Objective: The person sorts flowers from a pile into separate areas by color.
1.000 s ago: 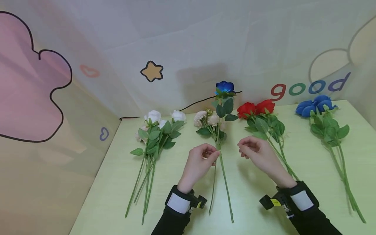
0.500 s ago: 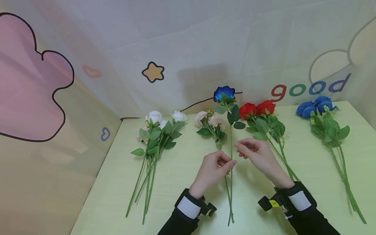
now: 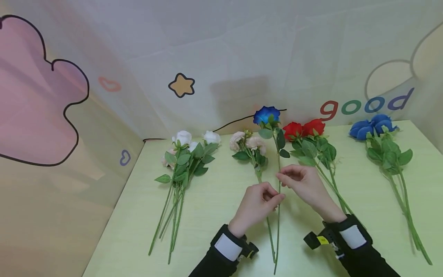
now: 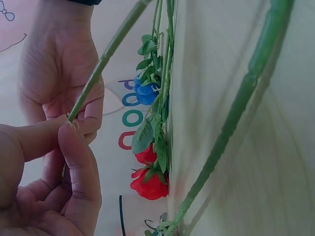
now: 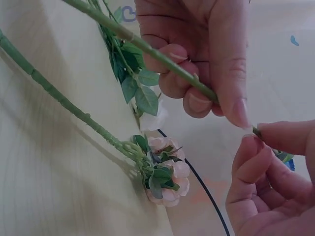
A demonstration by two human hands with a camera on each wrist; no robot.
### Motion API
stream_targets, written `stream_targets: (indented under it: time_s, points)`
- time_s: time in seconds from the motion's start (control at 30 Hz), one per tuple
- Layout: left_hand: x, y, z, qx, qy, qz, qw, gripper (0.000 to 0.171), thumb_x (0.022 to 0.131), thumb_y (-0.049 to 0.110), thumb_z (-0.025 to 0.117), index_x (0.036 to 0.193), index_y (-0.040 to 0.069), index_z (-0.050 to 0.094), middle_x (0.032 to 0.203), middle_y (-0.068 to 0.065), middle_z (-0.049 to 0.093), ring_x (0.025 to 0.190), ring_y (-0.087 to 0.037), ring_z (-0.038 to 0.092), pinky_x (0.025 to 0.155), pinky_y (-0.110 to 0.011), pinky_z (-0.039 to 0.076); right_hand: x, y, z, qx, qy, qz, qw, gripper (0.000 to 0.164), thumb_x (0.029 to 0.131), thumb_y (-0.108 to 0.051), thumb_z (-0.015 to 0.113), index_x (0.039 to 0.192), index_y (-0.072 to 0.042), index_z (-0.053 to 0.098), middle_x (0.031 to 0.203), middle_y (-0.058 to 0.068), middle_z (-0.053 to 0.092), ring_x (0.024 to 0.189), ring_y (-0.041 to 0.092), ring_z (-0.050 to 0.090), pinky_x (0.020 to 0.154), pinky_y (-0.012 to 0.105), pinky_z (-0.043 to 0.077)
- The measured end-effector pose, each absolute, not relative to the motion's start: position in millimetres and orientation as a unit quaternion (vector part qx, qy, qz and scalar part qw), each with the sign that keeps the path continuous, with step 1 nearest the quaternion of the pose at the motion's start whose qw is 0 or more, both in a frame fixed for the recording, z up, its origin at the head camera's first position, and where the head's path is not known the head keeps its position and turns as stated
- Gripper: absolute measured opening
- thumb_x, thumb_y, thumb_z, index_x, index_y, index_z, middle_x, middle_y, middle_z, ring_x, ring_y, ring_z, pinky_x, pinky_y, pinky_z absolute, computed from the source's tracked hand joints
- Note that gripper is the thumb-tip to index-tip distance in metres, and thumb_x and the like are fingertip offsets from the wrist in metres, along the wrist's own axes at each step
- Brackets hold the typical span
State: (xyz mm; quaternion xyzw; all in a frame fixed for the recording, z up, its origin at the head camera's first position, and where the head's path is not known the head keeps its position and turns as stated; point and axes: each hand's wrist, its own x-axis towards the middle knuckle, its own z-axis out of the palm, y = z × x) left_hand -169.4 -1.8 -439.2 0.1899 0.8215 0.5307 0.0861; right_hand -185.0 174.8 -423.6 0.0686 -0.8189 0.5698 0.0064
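A blue rose (image 3: 266, 115) with a long green stem is held up over the table between both hands. My left hand (image 3: 257, 204) pinches its stem low down between thumb and fingers. Just above, the fingertips of my right hand (image 3: 302, 182) pinch the same stem (image 5: 170, 64), close to the left hand's fingertips in the right wrist view. Under the held stem lies a pale pink flower spray (image 3: 256, 143), its own stem (image 4: 231, 123) running down the table. The rose's bloom is mostly hidden behind the right hand in the right wrist view.
White roses (image 3: 182, 137) with several crossed stems lie on the table (image 3: 121, 231) at the left. Red roses (image 3: 313, 126) lie right of the middle, partly under the right forearm. Further right lie blue flowers (image 3: 373, 125). A printed cloth (image 3: 225, 46) rises behind.
My left hand has moved right and toward me, carrying the blue rose to the right hand. The right hand, earlier apart from the stem, now pinches it.
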Motion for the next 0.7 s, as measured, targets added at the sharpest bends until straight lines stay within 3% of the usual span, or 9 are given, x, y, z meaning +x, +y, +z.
stream_targets:
  time_s: [0.17,0.47,0.7]
  points:
    - [-170.0,-2.5,-438.9,0.195,0.826,0.523,0.078,0.015,0.094,0.016,0.072,0.086,0.003,0.069,0.075,-0.011,0.072,0.056,0.003,0.055,0.051,-0.015,0.043,-184.3,174.8,-421.9,0.064,-0.807,0.587,-0.005,0.025,0.096,-0.013,0.069,0.112,0.006,0.069,0.086,0.009,0.073,0.072,0.003,0.065,0.069,0.021,0.055]
    - [-172.4,-10.1,-434.9,0.207,0.841,0.497,0.052,0.015,0.096,0.018,0.07,0.087,0.006,0.07,0.078,-0.01,0.074,0.059,0.005,0.055,0.054,-0.014,0.046,-189.5,178.9,-422.3,0.053,-0.797,0.6,-0.032,0.031,0.099,-0.016,0.065,0.118,0.009,0.065,0.091,0.002,0.07,0.076,0.002,0.066,0.074,0.017,0.058]
    - [-174.2,-30.2,-435.4,0.175,0.863,0.473,0.032,0.018,0.099,0.026,0.066,0.099,0.01,0.074,0.089,-0.002,0.077,0.074,0.001,0.064,0.067,-0.015,0.051,-191.1,191.2,-425.4,0.056,-0.791,0.607,-0.063,0.037,0.101,-0.017,0.061,0.124,0.012,0.06,0.09,-0.007,0.068,0.079,0.003,0.066,0.076,0.018,0.058]
